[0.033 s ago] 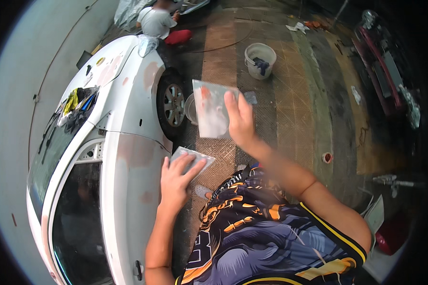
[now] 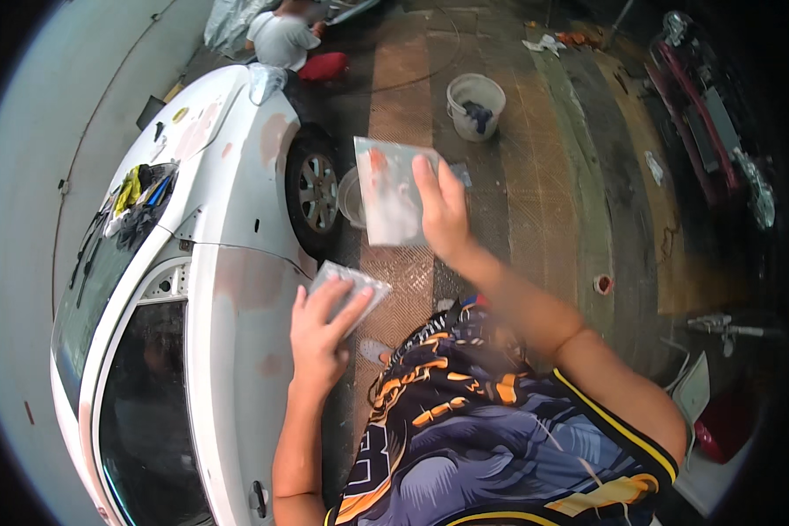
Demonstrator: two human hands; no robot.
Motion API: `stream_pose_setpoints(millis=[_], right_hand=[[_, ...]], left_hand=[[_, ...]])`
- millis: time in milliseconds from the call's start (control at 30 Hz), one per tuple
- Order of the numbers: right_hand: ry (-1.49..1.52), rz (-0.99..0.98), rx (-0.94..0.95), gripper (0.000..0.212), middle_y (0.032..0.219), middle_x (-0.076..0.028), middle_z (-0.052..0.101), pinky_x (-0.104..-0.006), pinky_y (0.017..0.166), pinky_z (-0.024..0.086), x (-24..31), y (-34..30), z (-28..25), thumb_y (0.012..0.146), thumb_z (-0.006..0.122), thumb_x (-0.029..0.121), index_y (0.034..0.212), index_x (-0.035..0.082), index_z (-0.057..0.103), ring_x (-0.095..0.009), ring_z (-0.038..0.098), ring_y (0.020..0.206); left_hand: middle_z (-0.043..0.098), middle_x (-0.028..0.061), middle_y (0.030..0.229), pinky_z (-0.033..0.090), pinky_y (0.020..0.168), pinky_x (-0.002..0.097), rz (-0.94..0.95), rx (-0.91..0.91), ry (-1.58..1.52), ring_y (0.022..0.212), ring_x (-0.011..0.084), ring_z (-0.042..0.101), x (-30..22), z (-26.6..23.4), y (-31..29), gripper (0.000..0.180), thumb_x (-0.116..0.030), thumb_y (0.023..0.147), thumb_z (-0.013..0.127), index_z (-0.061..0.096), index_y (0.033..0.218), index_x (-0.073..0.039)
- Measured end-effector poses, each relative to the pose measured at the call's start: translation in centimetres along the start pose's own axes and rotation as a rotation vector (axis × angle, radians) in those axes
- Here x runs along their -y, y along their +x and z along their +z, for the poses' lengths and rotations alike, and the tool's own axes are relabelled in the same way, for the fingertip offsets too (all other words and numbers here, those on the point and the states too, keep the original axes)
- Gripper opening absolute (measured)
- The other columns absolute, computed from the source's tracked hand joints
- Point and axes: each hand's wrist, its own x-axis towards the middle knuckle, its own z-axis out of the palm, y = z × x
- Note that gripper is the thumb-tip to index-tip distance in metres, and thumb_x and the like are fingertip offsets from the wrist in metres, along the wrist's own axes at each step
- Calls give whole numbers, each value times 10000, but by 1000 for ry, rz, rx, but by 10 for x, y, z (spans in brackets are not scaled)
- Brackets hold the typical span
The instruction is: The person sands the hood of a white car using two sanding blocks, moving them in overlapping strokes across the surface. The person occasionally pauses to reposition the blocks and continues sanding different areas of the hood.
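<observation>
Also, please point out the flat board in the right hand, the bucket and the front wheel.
Flat board [image 2: 393, 196]: head view, its face.
Bucket [image 2: 475, 89]: head view, inner wall.
Front wheel [image 2: 316, 190]: head view, spoked rim.

The left grip [image 2: 319, 333] covers part of the plate [image 2: 373, 294], and the underside is out of sight. The right grip's [image 2: 445, 215] remaining fingers are hidden behind the board [image 2: 386, 197], whose pale smears are too blurred to identify. That board also hides part of a basin [image 2: 349, 198]. The jersey [image 2: 491, 430] covers part of a shoe [image 2: 371, 351]. The lower edge cuts off the jersey and car [image 2: 241, 351]. In the bucket [image 2: 459, 123], the dark lump [image 2: 476, 115] is too small to make out.
</observation>
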Motion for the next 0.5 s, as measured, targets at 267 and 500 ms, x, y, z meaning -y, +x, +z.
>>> stream_pose_setpoints(millis=[267,500], right_hand=[[754,972,68,299,1140,-148,747,-406,869,616,-34,-32,15,1094,528,197,1242,-30,654,-257,755,976],[594,713,99,272,1160,-135,738,-390,902,609,-25,-38,6,1103,526,181,1257,-24,618,-219,744,1021]], left_hand=[[603,194,1380,490,1100,494,5,-219,-276,1352,416,567,-27,21,22,718,110,766,651,653,1433,-155],[631,90,1383,455,1108,656,-102,-60,282,1340,354,600,22,2,-6,789,102,773,613,647,1443,-312]])
